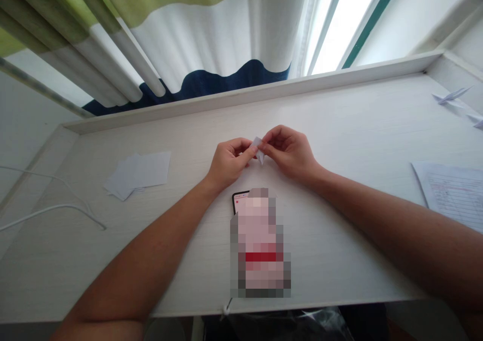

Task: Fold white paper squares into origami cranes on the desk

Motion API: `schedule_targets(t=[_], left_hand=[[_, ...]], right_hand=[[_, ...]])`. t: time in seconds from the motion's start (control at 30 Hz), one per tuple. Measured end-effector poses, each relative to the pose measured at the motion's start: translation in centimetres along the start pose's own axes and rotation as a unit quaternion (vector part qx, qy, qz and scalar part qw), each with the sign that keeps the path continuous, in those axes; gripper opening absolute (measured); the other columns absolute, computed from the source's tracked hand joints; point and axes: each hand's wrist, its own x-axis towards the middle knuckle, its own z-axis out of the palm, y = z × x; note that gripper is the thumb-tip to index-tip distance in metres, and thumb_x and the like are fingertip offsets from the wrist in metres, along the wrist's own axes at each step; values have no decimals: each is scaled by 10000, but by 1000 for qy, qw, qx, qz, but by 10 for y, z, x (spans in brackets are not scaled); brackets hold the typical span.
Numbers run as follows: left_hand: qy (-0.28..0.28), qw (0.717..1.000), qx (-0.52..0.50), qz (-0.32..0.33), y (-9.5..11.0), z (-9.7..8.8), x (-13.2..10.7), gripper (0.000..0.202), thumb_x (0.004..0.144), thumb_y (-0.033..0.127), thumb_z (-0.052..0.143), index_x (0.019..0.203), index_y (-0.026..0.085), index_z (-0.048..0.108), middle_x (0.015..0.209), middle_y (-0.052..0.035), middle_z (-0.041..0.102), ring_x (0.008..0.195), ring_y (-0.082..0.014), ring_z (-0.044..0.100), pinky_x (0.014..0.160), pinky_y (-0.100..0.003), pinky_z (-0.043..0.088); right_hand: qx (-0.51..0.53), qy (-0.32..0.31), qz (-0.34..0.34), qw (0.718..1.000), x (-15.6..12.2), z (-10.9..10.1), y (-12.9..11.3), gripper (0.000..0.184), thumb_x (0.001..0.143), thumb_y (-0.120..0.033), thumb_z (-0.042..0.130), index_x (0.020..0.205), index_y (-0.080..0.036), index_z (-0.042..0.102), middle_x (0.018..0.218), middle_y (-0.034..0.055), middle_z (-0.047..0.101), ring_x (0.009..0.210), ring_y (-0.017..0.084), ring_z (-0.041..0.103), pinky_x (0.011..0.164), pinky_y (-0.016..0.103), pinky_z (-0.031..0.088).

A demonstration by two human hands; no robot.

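Observation:
Between my two hands, just above the white desk, is a small folded piece of white paper (258, 142) with a pointed lower tip. My left hand (231, 161) pinches its left side, thumb on top. From the right, my right hand (290, 151) grips the paper's other edge between thumb and fingertips. Some of the curled fingers of both hands are hidden. Nearer to me, between my forearms, lies a phone (241, 195), mostly covered by a pixelated patch.
Loose white paper sheets (138, 172) lie at the left, with a white cable (49, 209) beyond them. On the right are a written sheet (449, 190) and folded paper pieces (451, 97). A raised ledge (241, 90) borders the desk (350, 130) below the curtain (211, 34).

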Motion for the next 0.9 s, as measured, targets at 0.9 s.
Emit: schedule_targets(t=[0.9], left_hand=[[-7,996,-33,-81,10,2,-3,310,799,430,867,756,160,721,760,-65,781,707,-155,707,630,-257,511]], right_hand=[[66,5,-13,998,0,2,-5,436,827,-550,882,868,-241,577,802,-10,681,719,151,676,693,338,606]])
